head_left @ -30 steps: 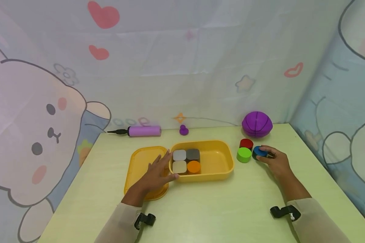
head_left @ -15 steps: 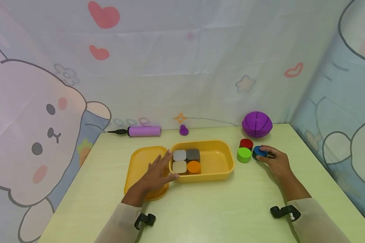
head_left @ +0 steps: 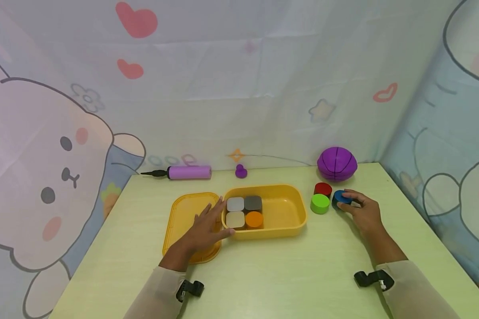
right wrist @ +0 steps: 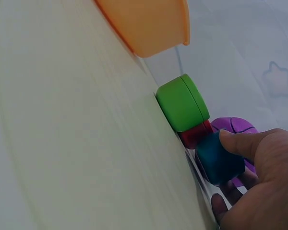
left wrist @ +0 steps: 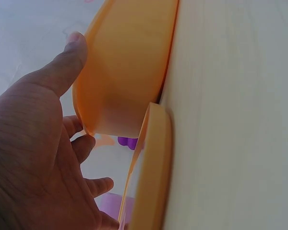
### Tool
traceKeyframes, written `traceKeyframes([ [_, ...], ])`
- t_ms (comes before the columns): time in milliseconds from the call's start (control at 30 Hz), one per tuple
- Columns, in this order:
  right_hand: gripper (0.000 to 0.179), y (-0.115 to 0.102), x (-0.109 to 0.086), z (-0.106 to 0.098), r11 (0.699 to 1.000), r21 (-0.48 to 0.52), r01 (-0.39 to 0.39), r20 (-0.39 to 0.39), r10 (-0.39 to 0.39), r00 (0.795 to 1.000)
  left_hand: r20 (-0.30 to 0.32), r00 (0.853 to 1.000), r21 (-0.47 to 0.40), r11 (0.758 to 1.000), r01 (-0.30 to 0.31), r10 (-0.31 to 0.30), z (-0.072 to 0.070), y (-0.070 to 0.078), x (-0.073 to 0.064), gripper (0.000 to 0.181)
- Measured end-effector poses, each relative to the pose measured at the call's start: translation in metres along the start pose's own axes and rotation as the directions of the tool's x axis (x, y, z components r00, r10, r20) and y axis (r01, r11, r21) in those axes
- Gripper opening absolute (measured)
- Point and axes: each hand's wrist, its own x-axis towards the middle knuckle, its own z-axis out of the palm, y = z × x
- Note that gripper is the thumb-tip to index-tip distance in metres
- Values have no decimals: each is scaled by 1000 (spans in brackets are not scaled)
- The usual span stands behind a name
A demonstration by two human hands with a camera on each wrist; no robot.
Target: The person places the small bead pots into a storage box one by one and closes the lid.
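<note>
My right hand (head_left: pixel 365 214) pinches a small round blue container (head_left: pixel 341 199) between thumb and fingers at the right of the table. Close to its left stand a lime green round container (head_left: pixel 320 204) and a red one (head_left: pixel 323 189) behind it. My left hand (head_left: pixel 203 230) is spread over the left end of a yellow box (head_left: pixel 284 210), thumb and fingers touching its rim (left wrist: pixel 79 86). Inside the box's left half sit a light grey (head_left: pixel 235 204), a dark grey (head_left: pixel 253 203), a beige (head_left: pixel 235 219) and an orange container (head_left: pixel 254 219). The box's right half is bare.
A yellow lid (head_left: pixel 183 212) lies partly under my left hand. Along the back stand a lilac hand pump (head_left: pixel 190 172), a small purple knobbed piece (head_left: pixel 241 171) and a purple ball (head_left: pixel 337 164). A printed cloth (head_left: pixel 231 88) hangs behind the table.
The blue container has shifted slightly up and to the right in the head view, along with my right hand's fingers. My left hand stays in place on the box.
</note>
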Motion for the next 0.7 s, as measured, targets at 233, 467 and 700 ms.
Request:
traceKeyframes([
  [233,47,-4,2,1,996,-45,82,-40,-84,996,-6,1000,12,1000,-8,8,0,-1,0,99],
  [467,45,-15,0,2,986,-100,134,-55,-140,989,-6,1000,14,1000,-9,9,-2,1,-1,98],
  [700,47,-32,-6,8,979,-4,205,-40,-205,978,-6,1000,13,1000,-13,13,-1,-1,-1,99],
])
